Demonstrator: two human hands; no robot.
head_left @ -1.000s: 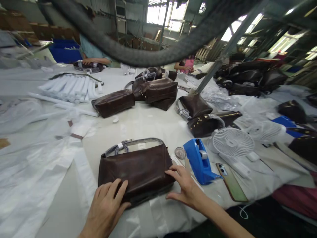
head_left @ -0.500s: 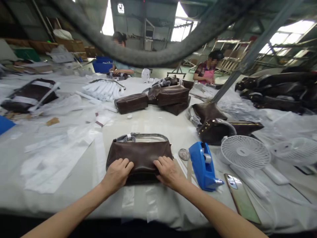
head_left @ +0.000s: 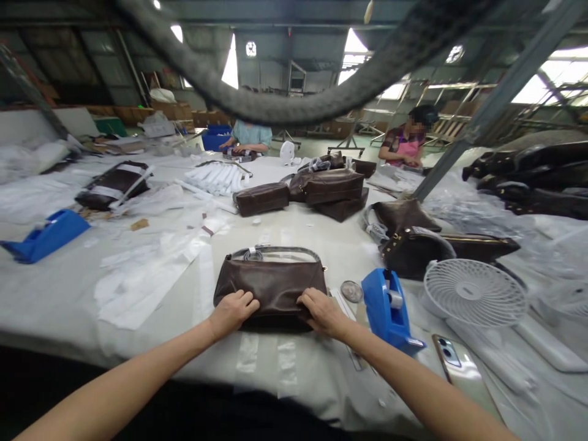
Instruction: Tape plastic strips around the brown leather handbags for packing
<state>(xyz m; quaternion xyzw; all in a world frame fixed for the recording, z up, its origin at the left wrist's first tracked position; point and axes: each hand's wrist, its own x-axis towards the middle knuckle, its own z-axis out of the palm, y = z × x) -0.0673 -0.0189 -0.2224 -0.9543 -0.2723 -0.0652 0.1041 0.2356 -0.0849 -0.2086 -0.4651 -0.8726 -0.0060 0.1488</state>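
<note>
On the near side of the pale table [head_left: 55, 306], about in the middle, we have a dark brown bag [head_left: 271, 278], which lies with its long side toward us. Both of our hands grip it: the left hand [head_left: 233, 312] is closed on its near left part with bent fingers, and the right hand [head_left: 324, 312] is closed likewise on its near right part, so that brown leather shows between the two. Along the far edge of the bag we see its strap [head_left: 294, 250], partly bundled at the left. To the right of the bag there is a round disc [head_left: 351, 291], then a blue tape dispenser [head_left: 386, 306], a white fan [head_left: 475, 291] and, nearer to us, a phone [head_left: 462, 364]. To the left we find crumpled white sheets [head_left: 142, 291] and another blue dispenser [head_left: 50, 236]. Farther away lie more brown bags [head_left: 261, 199] and white rolls [head_left: 215, 179], and at the far side we notice two co-workers, one in light blue [head_left: 257, 135], the other in a pink apron [head_left: 410, 149].
</note>
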